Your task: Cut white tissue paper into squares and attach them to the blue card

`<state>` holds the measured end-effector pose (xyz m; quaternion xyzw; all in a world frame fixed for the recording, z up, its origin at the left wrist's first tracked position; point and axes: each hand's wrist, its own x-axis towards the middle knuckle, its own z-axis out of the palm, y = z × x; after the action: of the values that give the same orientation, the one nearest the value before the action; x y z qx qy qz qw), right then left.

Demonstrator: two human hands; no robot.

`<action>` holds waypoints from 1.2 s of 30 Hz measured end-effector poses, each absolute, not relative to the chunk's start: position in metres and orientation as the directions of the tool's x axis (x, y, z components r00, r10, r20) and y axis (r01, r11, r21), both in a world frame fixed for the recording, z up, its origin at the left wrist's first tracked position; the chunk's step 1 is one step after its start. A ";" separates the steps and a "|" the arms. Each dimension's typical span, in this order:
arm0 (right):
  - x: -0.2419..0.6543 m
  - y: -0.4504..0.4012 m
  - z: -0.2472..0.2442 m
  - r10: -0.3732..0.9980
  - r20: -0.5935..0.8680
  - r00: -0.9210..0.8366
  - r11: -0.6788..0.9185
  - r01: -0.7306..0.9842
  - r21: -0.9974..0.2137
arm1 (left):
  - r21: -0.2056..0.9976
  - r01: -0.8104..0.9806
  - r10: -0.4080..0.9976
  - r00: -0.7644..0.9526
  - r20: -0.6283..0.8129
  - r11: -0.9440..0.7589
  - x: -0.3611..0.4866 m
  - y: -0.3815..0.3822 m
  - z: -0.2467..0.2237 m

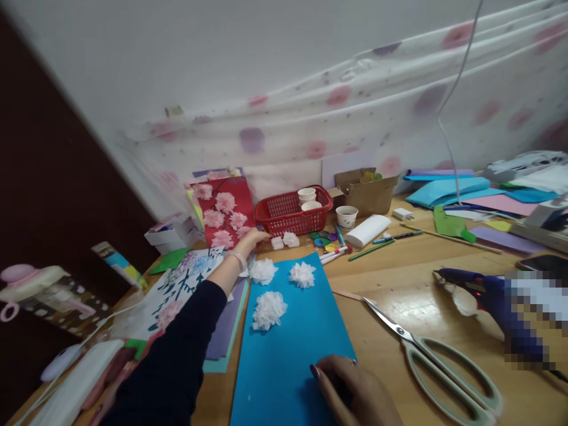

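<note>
So the left hand point(252, 239) is stretched out to the far side of the desk, fingertips right by a couple of small white paper pieces point(284, 240), just in front of the red basket point(293, 213). Can't tell if those fingers are apart or pinched on anything, they're kinda blurry. Right hand point(355, 390) is down at the near right edge of the blue sheet point(293, 349), curled over, and I can't make out whether its thumb and fingers meet. Three fluffy white paper flowers point(268, 310) sit on the upper part of that sheet. Big scissors point(402, 333) lie to the right of it, and further right there's a blue glue gun point(483, 290). The red card with pink flowers point(226, 207) leans up behind the left hand.
</note>
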<state>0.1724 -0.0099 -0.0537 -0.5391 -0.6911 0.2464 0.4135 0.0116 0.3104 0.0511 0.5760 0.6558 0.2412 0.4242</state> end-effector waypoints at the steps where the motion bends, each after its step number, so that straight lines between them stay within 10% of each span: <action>1: 0.173 -0.009 -0.054 0.949 0.301 -0.093 0.302 0.539 -0.786 | 0.767 0.616 0.961 0.061 -0.271 0.178 0.003 0.309 0.059; 13: 0.172 -0.009 -0.044 0.955 0.293 -0.046 0.263 0.588 -0.765 | 0.399 0.868 0.948 0.318 0.016 -0.297 -0.105 0.209 0.068; 23: 0.168 -0.014 -0.038 0.944 0.319 0.084 0.236 0.504 -0.831 | 0.700 0.655 0.866 -0.137 0.481 -0.286 -0.131 0.181 0.105; 28: 0.163 -0.011 -0.038 0.906 0.275 0.321 0.227 0.179 -0.957 | 0.893 0.327 0.924 -0.121 0.363 -0.308 -0.101 0.114 0.099; 30: 0.160 -0.007 -0.038 0.923 0.272 0.273 0.283 -0.003 -0.959 | 0.988 -0.082 0.991 -0.036 0.130 -0.133 -0.074 0.083 0.083; 36: 0.157 -0.011 -0.032 0.978 0.023 0.210 0.080 -0.265 -0.961 | 0.883 -0.407 0.958 0.250 -0.137 0.233 -0.017 0.026 0.030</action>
<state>0.1566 -0.0112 -0.0323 -0.4623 -0.3856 0.4965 0.6254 -0.0166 0.0265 0.0300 0.3769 0.3655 0.4914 0.6949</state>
